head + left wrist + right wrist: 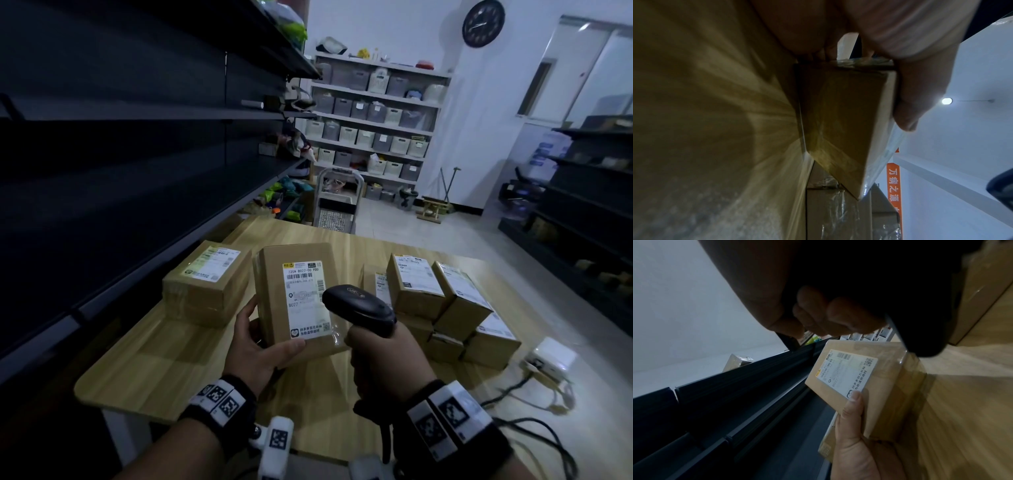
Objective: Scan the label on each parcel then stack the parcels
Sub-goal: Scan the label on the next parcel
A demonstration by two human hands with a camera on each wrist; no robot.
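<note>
Fingers of the left hand point(255, 346) curl around a brown parcel point(294, 294), held up over the table point(144, 363). Right hand point(380, 356) grips a black scanner point(359, 305) near its label point(306, 298). More parcels point(455, 301) sit right; one box point(205, 281) sits left.

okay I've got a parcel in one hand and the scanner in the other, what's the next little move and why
Probably tip the scanner nose onto the barcode near the top of the label. The left hand holds the parcel label up, and the right hand has the scanner at the label's right edge.
</note>
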